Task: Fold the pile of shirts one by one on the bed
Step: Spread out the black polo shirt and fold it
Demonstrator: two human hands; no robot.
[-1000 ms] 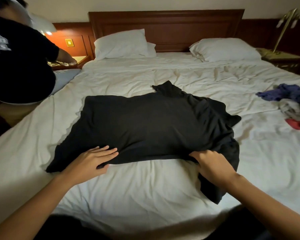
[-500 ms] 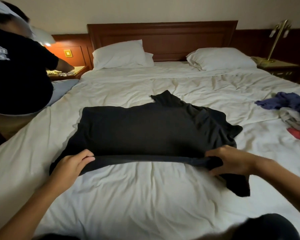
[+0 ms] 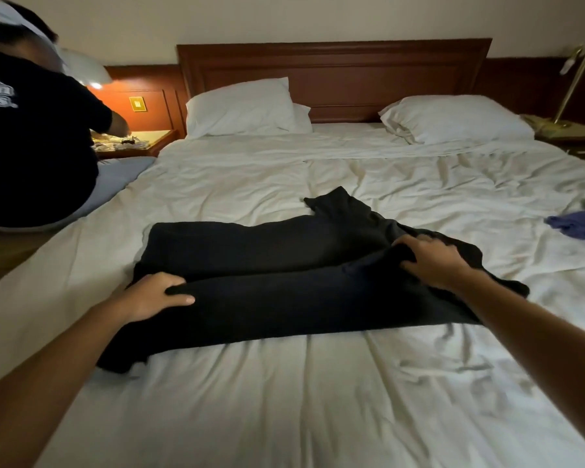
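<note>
A black shirt [image 3: 284, 265] lies spread across the middle of the white bed [image 3: 318, 400], with its near long edge folded over onto itself. My left hand [image 3: 156, 295] grips the folded edge at the shirt's left end, thumb on top. My right hand [image 3: 433, 261] grips the same fold at the right end, fingers curled into the cloth. One sleeve sticks out at the far side, toward the pillows. A blue shirt [image 3: 578, 221] of the pile shows at the right edge of the bed.
Two white pillows [image 3: 240, 108] [image 3: 453, 118] lean at the wooden headboard [image 3: 335, 72]. A person in a black T-shirt [image 3: 31, 146] stands at the left by a lit bedside table [image 3: 139, 143]. A brass lamp [image 3: 574, 79] stands at the right.
Both hands took hold of the shirt's near edge, lifted it and carried it away from me over the shirt's body. The view tilted down and the pile slid toward the right edge.
</note>
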